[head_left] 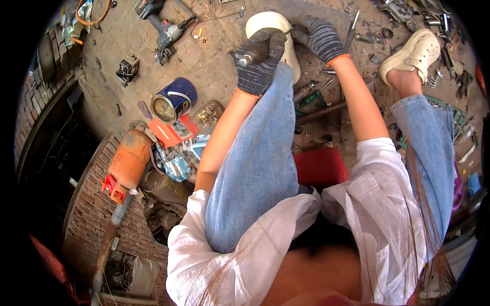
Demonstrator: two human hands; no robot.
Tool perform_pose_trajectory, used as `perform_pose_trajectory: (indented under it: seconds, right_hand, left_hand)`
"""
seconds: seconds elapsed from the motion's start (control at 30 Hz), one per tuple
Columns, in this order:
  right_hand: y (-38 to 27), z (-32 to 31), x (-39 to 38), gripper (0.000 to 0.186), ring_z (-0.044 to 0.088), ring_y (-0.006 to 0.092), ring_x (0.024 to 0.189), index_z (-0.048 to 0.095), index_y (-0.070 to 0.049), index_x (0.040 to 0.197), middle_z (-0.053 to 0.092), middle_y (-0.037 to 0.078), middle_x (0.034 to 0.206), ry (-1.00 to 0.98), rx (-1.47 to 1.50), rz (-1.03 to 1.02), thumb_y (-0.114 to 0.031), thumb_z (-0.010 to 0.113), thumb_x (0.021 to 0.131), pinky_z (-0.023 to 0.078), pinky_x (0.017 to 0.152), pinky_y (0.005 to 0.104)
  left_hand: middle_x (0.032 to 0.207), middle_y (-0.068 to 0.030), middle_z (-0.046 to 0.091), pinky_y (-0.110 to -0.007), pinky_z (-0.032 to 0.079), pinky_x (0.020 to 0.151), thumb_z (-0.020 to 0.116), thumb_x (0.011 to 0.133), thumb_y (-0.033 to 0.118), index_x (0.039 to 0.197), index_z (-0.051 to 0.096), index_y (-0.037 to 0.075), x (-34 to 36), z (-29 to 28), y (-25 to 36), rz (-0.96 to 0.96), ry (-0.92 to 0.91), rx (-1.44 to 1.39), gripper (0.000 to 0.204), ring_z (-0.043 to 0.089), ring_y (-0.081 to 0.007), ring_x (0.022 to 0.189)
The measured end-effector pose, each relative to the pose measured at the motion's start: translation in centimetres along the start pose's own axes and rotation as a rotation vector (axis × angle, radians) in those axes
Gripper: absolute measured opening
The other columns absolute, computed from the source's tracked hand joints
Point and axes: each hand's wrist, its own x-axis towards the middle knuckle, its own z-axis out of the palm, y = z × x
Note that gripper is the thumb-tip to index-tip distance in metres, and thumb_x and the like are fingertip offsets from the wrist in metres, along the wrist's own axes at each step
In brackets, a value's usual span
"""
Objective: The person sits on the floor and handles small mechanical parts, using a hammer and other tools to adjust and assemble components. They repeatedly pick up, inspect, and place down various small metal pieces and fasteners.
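Observation:
Both of my hands wear dark grey knit gloves with orange cuffs. My left hand (259, 66) is closed around a dark cylindrical tool (253, 53) with a round metal end facing up. It is beside my left foot in a cream clog (268, 22), above the raised denim knee. Just across the clog is my right hand (321, 40), its fingers bent and pressed together at the clog's edge. Whatever those fingertips grip is too small and dark to make out. The far end of the dark tool is hidden by the left glove and the clog.
A cordless drill (168, 31) lies at the upper left. Nearer are a blue paint can (185, 93), a glass jar (208, 113) and an orange cylinder (130, 157). Hand tools, a green-handled screwdriver (312, 98) and loose metal parts litter the floor by my other clog (411, 57).

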Motion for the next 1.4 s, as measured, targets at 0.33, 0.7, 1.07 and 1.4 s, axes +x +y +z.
perform_pose_trajectory:
  seconds: [0.33, 0.7, 1.07, 1.4]
  right_hand:
    - [0.6, 0.8, 0.0, 0.044, 0.055, 0.0336, 0.097, 0.058, -0.008, 0.109, 0.058, 0.017, 0.105, -0.010, -0.081, 0.059, -0.038, 0.061, 0.077, 0.043, 0.086, 0.0410]
    - [0.2, 0.5, 0.1, 0.044, 0.056, 0.0333, 0.094, 0.057, -0.009, 0.110, 0.059, 0.017, 0.103, -0.088, -0.115, 0.103, -0.039, 0.060, 0.078, 0.044, 0.084, 0.0407]
    - [-2.5, -0.5, -7.2, 0.032, 0.062, 0.0261, 0.081, 0.057, -0.003, 0.105, 0.063, 0.014, 0.089, 0.621, 0.421, 0.474, -0.023, 0.062, 0.080, 0.049, 0.074, 0.0334]
    - [-1.6, 6.2, -20.6, 0.059, 0.058, 0.0272, 0.085, 0.048, 0.003, 0.107, 0.058, 0.018, 0.097, 0.930, 0.384, 1.544, -0.024, 0.077, 0.063, 0.046, 0.079, 0.0341]
  left_hand:
    - [0.081, -0.0114, 0.065, -0.031, 0.049, 0.068, 0.061, 0.078, 0.013, 0.091, 0.063, 0.002, -0.3, -0.3, 0.2, 0.198, -0.121, 0.281, 0.017, 0.063, -0.0215, 0.072]
    - [0.080, -0.0111, 0.065, -0.031, 0.049, 0.065, 0.054, 0.086, 0.021, 0.084, 0.065, 0.001, -0.3, -0.1, -0.5, 0.270, -0.081, 0.436, 0.022, 0.063, -0.0214, 0.071]
    - [0.079, -0.0078, 0.066, -0.028, 0.048, 0.068, 0.057, 0.085, 0.015, 0.089, 0.063, 0.001, -0.5, 0.0, -0.3, 0.114, -0.080, 0.203, 0.016, 0.062, -0.0165, 0.071]
    - [0.076, -0.0090, 0.066, -0.028, 0.048, 0.063, 0.058, 0.084, 0.017, 0.084, 0.064, 0.003, -0.5, 0.6, -1.0, 0.153, -0.002, 0.164, 0.016, 0.062, -0.0153, 0.065]
